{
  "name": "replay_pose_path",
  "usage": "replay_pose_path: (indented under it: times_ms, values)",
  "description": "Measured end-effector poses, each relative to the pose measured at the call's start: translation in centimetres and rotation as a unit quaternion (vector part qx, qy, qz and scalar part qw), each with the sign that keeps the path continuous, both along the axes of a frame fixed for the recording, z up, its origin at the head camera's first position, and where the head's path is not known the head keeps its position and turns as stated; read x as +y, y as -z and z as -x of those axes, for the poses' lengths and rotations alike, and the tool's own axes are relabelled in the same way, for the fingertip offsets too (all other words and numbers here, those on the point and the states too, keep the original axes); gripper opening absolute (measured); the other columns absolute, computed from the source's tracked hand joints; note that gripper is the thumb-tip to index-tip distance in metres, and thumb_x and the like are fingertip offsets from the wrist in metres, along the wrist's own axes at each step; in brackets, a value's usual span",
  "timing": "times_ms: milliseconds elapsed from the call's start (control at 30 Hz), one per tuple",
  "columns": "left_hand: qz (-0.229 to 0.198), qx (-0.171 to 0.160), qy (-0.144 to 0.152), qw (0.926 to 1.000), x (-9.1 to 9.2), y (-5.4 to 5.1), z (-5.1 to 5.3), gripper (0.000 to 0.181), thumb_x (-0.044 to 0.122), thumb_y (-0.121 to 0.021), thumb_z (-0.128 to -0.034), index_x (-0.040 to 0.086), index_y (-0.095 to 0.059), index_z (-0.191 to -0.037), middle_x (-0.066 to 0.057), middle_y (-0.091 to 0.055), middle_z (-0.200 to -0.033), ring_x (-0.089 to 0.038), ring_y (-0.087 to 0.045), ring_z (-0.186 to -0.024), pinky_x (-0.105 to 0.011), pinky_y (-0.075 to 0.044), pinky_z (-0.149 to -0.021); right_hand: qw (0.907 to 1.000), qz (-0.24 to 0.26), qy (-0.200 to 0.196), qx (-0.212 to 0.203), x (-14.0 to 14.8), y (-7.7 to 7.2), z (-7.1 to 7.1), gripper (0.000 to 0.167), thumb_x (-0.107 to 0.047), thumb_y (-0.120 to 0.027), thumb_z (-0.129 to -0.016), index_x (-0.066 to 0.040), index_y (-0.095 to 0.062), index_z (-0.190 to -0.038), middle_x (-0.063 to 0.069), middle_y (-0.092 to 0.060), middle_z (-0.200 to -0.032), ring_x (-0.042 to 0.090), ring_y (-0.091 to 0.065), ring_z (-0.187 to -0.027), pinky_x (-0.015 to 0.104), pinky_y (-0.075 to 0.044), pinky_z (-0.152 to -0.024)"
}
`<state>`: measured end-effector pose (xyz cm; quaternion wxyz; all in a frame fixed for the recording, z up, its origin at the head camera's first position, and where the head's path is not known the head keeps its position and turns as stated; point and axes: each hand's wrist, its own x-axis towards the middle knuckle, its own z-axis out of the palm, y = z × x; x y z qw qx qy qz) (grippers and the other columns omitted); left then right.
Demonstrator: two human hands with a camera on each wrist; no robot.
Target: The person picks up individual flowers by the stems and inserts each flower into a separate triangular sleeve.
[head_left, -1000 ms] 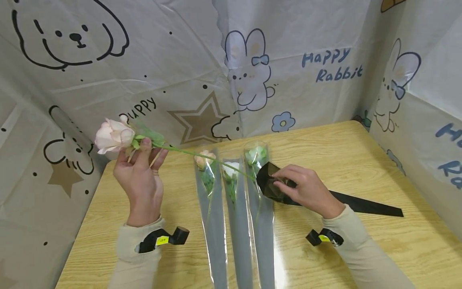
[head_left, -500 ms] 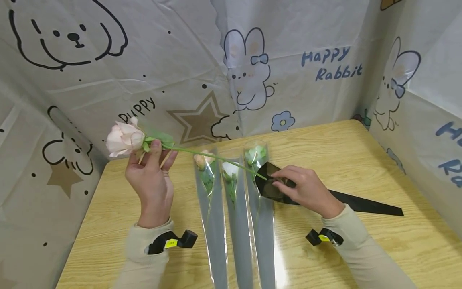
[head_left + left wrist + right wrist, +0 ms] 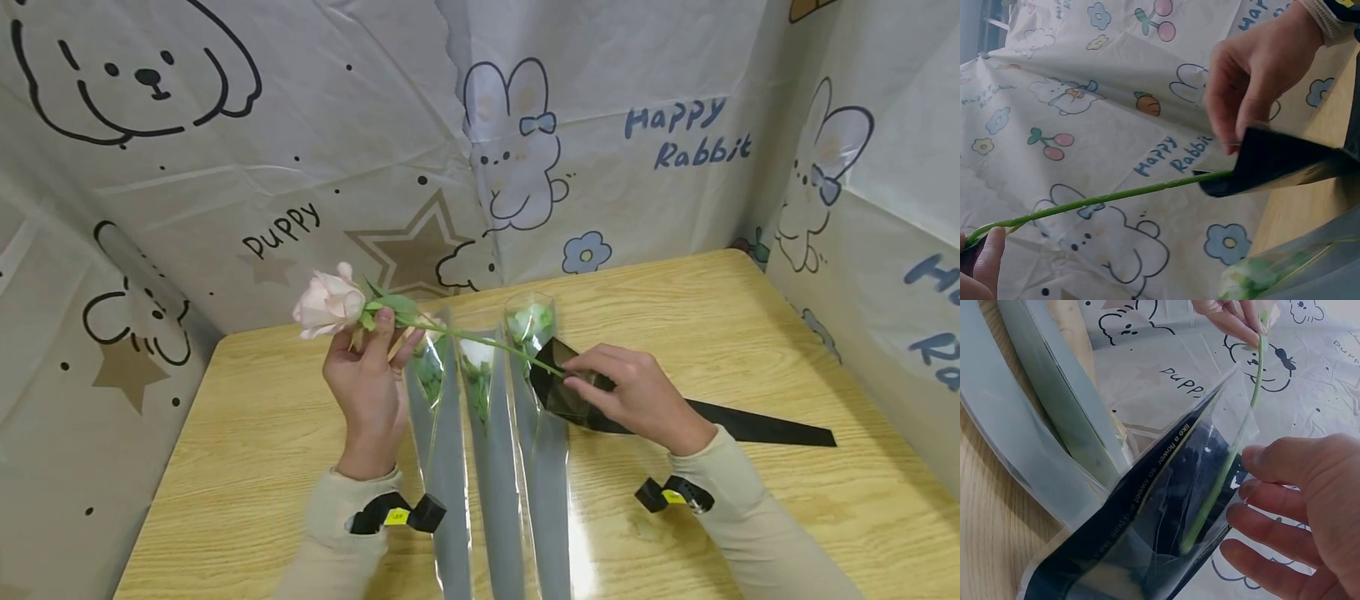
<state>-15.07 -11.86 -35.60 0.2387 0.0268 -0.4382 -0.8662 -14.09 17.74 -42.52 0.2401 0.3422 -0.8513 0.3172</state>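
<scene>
My left hand (image 3: 367, 392) pinches a pale pink rose (image 3: 330, 302) by its green stem (image 3: 480, 340), just below the bloom. The stem slants down to the right, and its cut end lies inside the mouth of a black flower sleeve (image 3: 1147, 481) with a clear front. At that mouth, my right hand (image 3: 641, 392) pinches the sleeve's clear film between thumb and fingers. The sleeve's narrow tail (image 3: 787, 427) reaches right across the table. In the right wrist view the stem's lower end shows through the film.
Three wrapped flowers in grey sleeves lie side by side mid-table: a peach one (image 3: 431, 367), a white one (image 3: 477, 354) and a green one (image 3: 531, 319). The wooden table (image 3: 720, 333) is enclosed by printed cloth (image 3: 360, 108) at the back and sides.
My left hand has moved right with the rose, and the stem's end has gone from the sleeve's mouth to inside it. The right hand has stayed nearly still.
</scene>
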Motion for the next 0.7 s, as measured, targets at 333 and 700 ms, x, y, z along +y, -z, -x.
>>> replay_pose_path:
  times_ms: [333, 700]
  values:
    - [0.028, -0.036, 0.034, 0.9984, 2.2, 1.7, -0.4, 0.028, 0.006, -0.071, -0.0969, 0.002, -0.062, -0.123, -0.006, -0.066, -0.106, -0.013, -0.075, -0.086, -0.035, -0.066, -0.077, 0.9997, 0.013, -0.011, 0.02, -0.3, 0.0, -0.1, 0.02, -0.006, -0.086, -0.082, -0.011, -0.078, -0.1, -0.002, -0.077, -0.09, 0.005, -0.067, -0.074, 0.027, -0.058, -0.061]
    - [0.045, -0.052, 0.088, 0.9937, 4.7, 3.4, -1.1, 0.03, 0.001, -0.068, -0.0973, 0.0, -0.059, -0.126, 0.001, -0.058, -0.102, -0.007, -0.066, -0.088, -0.035, -0.066, -0.081, 0.9994, 0.028, -0.012, 0.018, -0.4, -0.5, -0.3, 0.021, -0.001, -0.086, -0.08, -0.013, -0.077, -0.095, -0.002, -0.075, -0.088, 0.006, -0.068, -0.074, 0.022, -0.059, -0.065]
